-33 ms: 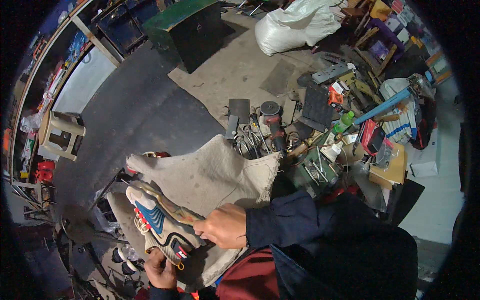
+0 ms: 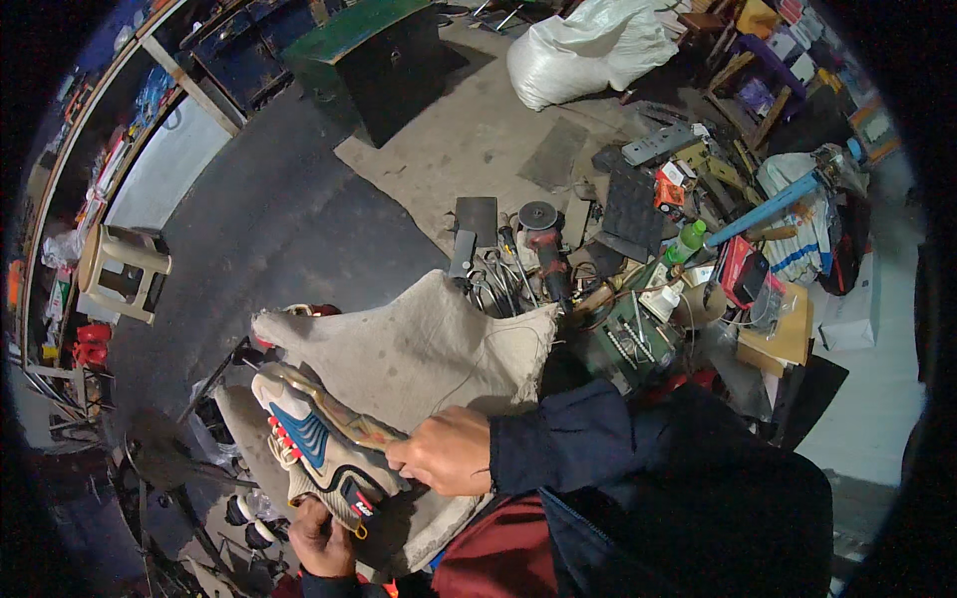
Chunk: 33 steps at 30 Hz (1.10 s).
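A sneaker (image 2: pixel 327 453) in beige, blue and black, with coral lace loops and pale laces, lies tilted across my lap, toe pointing up and left. Its tan sole (image 2: pixel 349 421) faces the right side. My right hand (image 2: pixel 446 450) is closed at the heel end of the sole, thumb against the shoe; the fingers' inner side is hidden. At the opening, near a yellow pull loop (image 2: pixel 360 531), my left hand (image 2: pixel 321 543) pinches the collar. A thick beige cloth (image 2: pixel 399 339) covers my lap under the shoe.
Right of the cloth lie an angle grinder (image 2: pixel 543 249), several scissors-like hand tools (image 2: pixel 495 282), a green bottle (image 2: pixel 688 241) and piled boxes. A dark metal stand (image 2: pixel 159 448) rises at the left. Farther off are a beige stool (image 2: pixel 125 271), a green chest (image 2: pixel 374 65) and a white sack (image 2: pixel 588 55).
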Tool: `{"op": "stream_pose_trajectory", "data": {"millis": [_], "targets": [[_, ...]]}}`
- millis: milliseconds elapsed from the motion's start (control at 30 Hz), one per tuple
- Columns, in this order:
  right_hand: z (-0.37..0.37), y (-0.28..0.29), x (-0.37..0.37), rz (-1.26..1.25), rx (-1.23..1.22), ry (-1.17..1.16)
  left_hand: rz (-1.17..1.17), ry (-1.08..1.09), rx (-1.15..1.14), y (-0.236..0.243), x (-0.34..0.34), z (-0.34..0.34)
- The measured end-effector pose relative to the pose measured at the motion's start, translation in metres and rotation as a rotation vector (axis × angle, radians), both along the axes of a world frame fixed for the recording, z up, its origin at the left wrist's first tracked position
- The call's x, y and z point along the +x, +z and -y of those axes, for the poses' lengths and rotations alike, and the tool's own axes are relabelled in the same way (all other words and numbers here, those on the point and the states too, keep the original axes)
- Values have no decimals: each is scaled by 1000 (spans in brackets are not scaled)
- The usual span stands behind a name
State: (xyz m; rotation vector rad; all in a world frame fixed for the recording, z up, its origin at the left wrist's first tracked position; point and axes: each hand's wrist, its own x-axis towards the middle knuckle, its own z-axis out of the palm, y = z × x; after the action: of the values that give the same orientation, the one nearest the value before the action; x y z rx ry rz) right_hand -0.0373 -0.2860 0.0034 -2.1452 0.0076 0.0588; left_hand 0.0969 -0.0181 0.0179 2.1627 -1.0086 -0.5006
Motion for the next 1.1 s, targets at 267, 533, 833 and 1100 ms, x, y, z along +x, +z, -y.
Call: {"op": "stream_pose_trajectory", "data": {"millis": [267,533,833,1100], "targets": [[8,-10,-6,95,164,-56,-965,191,-671,17,-3,-26],[21,8,3,20,137,9,87,-8,0,17,-3,26],[46,32,35,85,-135,168,-466,74,-236,-39,16,40],[30,35,37,134,-419,191,-684,108,-331,-45,18,56]]}}
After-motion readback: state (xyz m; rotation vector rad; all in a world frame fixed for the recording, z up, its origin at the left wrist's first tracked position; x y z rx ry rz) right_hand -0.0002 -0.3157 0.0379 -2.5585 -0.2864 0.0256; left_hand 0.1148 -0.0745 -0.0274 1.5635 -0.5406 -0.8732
